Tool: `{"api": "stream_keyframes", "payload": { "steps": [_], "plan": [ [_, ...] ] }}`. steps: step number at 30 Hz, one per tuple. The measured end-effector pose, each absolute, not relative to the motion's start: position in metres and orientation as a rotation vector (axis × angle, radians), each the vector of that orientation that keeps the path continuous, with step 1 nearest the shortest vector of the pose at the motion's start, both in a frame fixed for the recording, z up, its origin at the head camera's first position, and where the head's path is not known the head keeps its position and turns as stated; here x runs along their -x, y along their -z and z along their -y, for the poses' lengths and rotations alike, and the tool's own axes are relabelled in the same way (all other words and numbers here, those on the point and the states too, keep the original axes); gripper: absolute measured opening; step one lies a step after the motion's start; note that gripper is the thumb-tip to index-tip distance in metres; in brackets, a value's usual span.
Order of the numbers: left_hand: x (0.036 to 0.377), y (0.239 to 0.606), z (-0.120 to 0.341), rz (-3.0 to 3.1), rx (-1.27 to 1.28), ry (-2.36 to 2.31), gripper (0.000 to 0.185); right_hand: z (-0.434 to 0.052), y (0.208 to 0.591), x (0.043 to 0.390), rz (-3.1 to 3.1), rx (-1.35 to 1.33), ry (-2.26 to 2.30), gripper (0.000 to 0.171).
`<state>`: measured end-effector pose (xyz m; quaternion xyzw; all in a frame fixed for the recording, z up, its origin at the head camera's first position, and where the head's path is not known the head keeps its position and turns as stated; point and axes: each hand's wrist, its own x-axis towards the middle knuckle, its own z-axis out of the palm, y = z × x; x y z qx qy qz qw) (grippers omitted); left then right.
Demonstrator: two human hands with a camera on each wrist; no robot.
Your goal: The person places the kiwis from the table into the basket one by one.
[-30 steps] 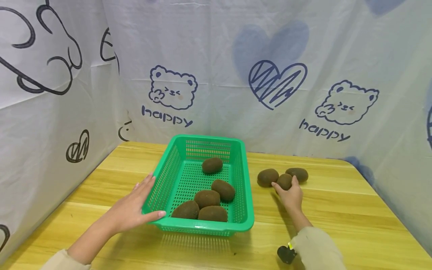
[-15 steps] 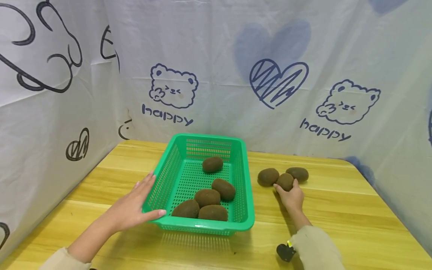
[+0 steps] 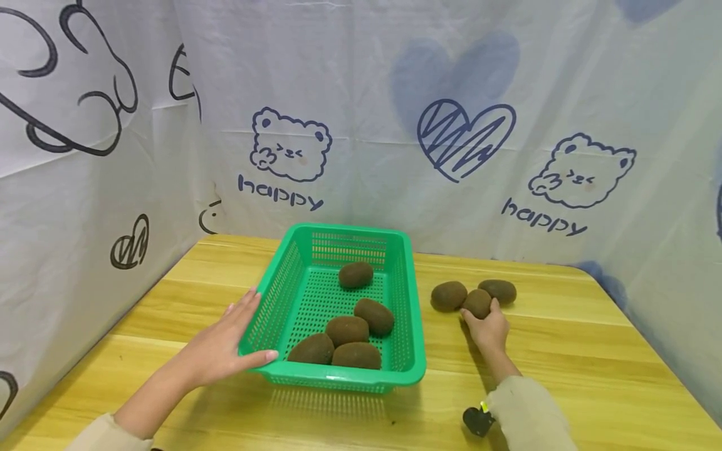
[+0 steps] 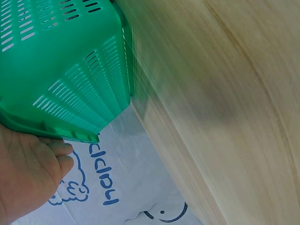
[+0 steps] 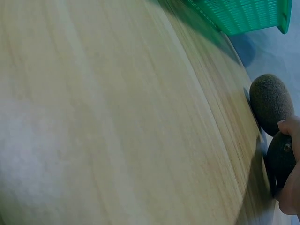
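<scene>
My left hand (image 3: 222, 344) holds the near left corner of a green plastic basket (image 3: 338, 374), thumb over the rim, fingers along the outer side. In the left wrist view the fingers lie under the basket's rim (image 4: 56, 132). My right hand (image 3: 489, 329) pinches a brown kiwi (image 3: 477, 303) between thumb and fingers, low at the table. Beside it lie a left kiwi (image 3: 449, 296) and a right kiwi (image 3: 499, 292). The right wrist view shows the held kiwi (image 5: 281, 157) close against another kiwi (image 5: 270, 104). Several kiwis (image 3: 346, 330) lie inside the basket, mostly at its near end.
The wooden table (image 3: 575, 351) carries everything. A white printed cloth (image 3: 366, 169) hangs behind and at the sides. A black object (image 3: 478, 421) with a yellow-green mark sits by the right sleeve (image 3: 527, 410).
My right hand and the kiwi in its fingers have shifted very slightly right in the view. The left hand and basket stay practically where they were.
</scene>
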<state>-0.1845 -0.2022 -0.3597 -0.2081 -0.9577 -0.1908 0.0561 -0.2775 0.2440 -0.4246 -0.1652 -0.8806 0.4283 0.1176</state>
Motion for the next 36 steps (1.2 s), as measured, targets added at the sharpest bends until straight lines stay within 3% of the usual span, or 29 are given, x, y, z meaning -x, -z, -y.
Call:
{"api": "stream_keyframes", "payload": {
  "steps": [21,36],
  "plan": [
    [0.184,0.359,0.202,2.906,0.624,0.613,0.097,-0.247,0.418,0.267,2.555,0.47,-1.245,0.07],
    [0.184,0.36,0.202,2.9,0.627,0.592,0.097,-0.259,0.413,0.254,2.651,0.431,-1.348,0.07]
  ]
}}
